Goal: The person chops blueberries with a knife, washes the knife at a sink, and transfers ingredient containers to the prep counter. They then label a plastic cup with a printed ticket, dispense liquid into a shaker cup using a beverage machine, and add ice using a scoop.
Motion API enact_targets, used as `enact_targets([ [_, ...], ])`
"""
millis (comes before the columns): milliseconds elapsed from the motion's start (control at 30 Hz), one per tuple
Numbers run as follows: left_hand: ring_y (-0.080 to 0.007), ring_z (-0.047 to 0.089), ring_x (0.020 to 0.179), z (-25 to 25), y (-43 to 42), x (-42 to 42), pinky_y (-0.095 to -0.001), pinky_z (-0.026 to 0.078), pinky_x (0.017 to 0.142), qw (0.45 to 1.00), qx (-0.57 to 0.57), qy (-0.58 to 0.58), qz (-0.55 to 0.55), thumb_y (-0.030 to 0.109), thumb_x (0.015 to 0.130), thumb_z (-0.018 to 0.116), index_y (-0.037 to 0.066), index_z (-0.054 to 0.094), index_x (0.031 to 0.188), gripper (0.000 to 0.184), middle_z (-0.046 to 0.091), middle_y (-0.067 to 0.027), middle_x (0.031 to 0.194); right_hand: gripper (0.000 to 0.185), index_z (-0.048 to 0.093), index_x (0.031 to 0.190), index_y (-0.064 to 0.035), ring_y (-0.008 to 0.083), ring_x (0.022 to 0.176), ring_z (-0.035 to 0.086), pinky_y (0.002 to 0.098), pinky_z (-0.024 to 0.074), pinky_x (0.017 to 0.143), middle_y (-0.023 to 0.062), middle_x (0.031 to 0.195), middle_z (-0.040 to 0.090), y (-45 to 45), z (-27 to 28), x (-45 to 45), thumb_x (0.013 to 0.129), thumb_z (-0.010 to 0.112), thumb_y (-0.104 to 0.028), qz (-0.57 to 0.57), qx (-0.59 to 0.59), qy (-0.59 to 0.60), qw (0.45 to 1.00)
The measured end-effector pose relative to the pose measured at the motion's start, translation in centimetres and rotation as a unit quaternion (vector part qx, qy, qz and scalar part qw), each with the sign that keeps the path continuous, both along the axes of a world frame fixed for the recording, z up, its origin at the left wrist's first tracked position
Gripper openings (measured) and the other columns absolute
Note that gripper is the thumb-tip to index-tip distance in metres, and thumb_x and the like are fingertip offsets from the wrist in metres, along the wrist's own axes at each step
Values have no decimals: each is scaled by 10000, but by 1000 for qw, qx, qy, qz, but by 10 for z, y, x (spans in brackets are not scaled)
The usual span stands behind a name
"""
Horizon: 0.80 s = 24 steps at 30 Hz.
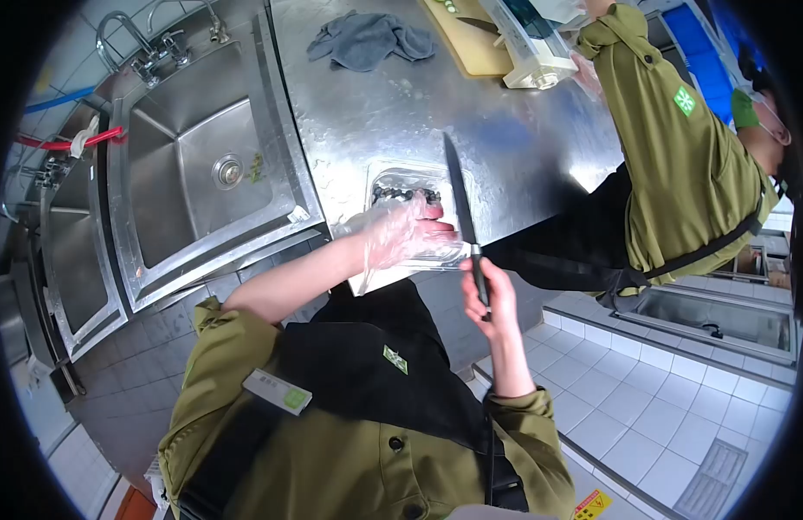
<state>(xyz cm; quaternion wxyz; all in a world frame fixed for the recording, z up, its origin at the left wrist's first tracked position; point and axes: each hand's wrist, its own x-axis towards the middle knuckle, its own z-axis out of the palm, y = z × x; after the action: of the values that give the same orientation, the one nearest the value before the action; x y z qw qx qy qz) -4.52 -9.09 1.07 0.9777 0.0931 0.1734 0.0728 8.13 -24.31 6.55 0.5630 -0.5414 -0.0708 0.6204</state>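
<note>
A clear plastic glove covers my left hand [401, 230], which reaches over a clear rectangular tray [464, 178] at the counter's front edge. Small dark pieces [393, 193] lie in the tray by my fingertips, and something pinkish-red [436, 227] shows at my fingers. Whether the hand grips anything is hidden by the crumpled glove. My right hand [492, 295] is closed round the black handle of a long knife [459, 186]. Its blade points away from me, along the right side of the tray.
Metal sinks [194, 165] are at the left. On the steel counter [358, 113] lie a grey cloth [371, 39] and a cutting board [471, 43] with another knife, beside a white slicer-like device [540, 65]. A co-worker [679, 130] stands at the right, hands by the device.
</note>
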Motion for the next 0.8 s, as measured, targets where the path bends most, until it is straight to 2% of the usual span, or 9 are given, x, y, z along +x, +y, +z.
enact_targets([
  [33, -301, 442, 1083, 8, 3, -1, -396, 358, 937, 988, -88, -126, -4, 252, 878, 379, -30, 378, 1168, 405, 451, -192, 1151, 314, 484, 910, 20, 70, 313, 316, 211, 279, 289, 34, 527, 439, 3, -5, -11, 878, 378, -273, 14, 17, -33, 999],
  [67, -320, 452, 1064, 19, 0, -3, -429, 346, 941, 998, 2, -39, 39, 243, 887, 340, -48, 396, 1128, 382, 458, -216, 1128, 306, 481, 909, 28, 72, 315, 322, 212, 284, 291, 38, 527, 440, 4, -10, -18, 879, 382, -261, 39, 27, -46, 998],
  [333, -334, 477, 915, -1, 29, -10, -452, 368, 891, 964, -235, -86, 94, 230, 772, 449, -77, 431, 923, 343, 471, -228, 929, 249, 509, 917, 54, 75, 337, 359, 207, 302, 312, 54, 554, 479, -57, -7, 6, 862, 431, -176, 124, -5, -100, 987],
  [433, -342, 451, 1002, -6, 27, -11, -426, 354, 909, 983, -62, 32, 172, 344, 855, 408, -75, 401, 1036, 456, 446, -238, 1063, 230, 526, 928, 47, 62, 334, 369, 197, 292, 308, 41, 542, 485, -84, 3, 19, 852, 446, -154, 108, -24, -150, 982],
  [467, -279, 497, 948, -5, 26, -10, -352, 395, 859, 971, 152, 148, 114, 271, 851, 441, -48, 463, 1005, 355, 506, -186, 991, 225, 528, 927, 45, 55, 333, 368, 190, 293, 310, 34, 542, 486, -88, 5, 19, 856, 437, -148, 97, -11, -184, 978],
  [567, -229, 534, 780, -47, 27, -5, -322, 425, 715, 697, 691, 184, 48, 182, 830, 438, 9, 512, 885, 196, 546, -121, 843, 223, 534, 985, 16, 123, 380, 449, 244, 361, 367, 68, 558, 508, -93, -4, 19, 812, 483, -116, 83, 64, -443, 890],
  [633, -214, 545, 613, -68, 28, -1, -330, 429, 582, 284, 931, 182, 140, 116, 784, 461, 76, 521, 772, 73, 553, -59, 677, 265, 533, 1022, -8, 155, 433, 486, 288, 400, 414, 97, 582, 517, -85, -14, 8, 775, 522, -102, 50, 161, -744, 646],
  [700, -223, 556, 629, -47, 17, -1, -341, 438, 586, 204, 950, 235, 13, 143, 776, 476, 76, 520, 760, 81, 570, -93, 704, 365, 531, 1068, -70, 247, 526, 521, 325, 432, 480, 87, 687, 503, -87, -5, -2, 711, 598, -99, 98, 49, -825, 555],
  [800, -279, 560, 669, -26, 1, 2, -359, 431, 570, 221, 935, 275, -39, 139, 740, 515, 55, 500, 673, 108, 555, -145, 688, 374, 527, 1073, -82, 240, 543, 525, 333, 432, 484, 89, 692, 489, -90, -7, 0, 707, 607, -98, 94, 57, -866, 488],
])
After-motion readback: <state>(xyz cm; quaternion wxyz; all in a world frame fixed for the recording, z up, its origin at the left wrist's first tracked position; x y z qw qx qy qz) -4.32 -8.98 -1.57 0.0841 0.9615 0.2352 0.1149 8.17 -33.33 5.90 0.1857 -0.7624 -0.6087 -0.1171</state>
